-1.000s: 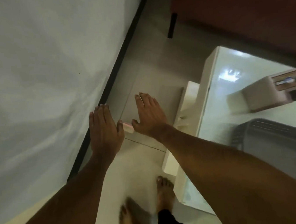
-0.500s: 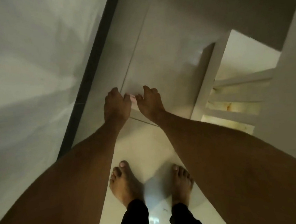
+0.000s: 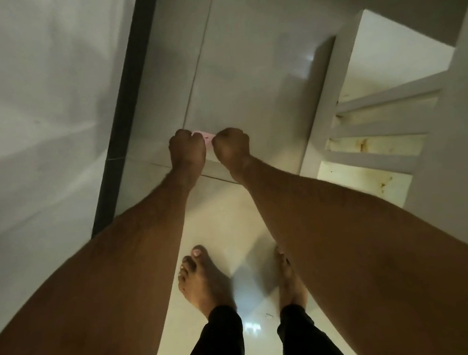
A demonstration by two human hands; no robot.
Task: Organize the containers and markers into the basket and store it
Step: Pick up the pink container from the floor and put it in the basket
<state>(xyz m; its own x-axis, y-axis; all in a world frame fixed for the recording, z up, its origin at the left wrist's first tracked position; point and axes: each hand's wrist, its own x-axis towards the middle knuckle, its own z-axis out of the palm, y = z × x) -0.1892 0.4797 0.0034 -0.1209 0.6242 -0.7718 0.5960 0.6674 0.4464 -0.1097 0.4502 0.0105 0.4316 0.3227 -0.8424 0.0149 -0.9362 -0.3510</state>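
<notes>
I am looking straight down at the tiled floor (image 3: 239, 69). My left hand (image 3: 186, 147) and my right hand (image 3: 231, 145) hang side by side over it, both curled into fists. A small pink object (image 3: 205, 136) shows between them, and each hand grips one end. Most of it is hidden by the fingers, so I cannot tell what it is. No basket, containers or markers are in view.
A white table's leg and lower shelves (image 3: 381, 133) stand at the right. A pale wall (image 3: 32, 111) with a black skirting strip (image 3: 123, 125) runs along the left. My bare feet (image 3: 203, 281) stand on the glossy floor below my arms.
My fingers went from flat and spread to curled into fists around the pink object. The view tipped down, so the tabletop and the grey basket left the frame.
</notes>
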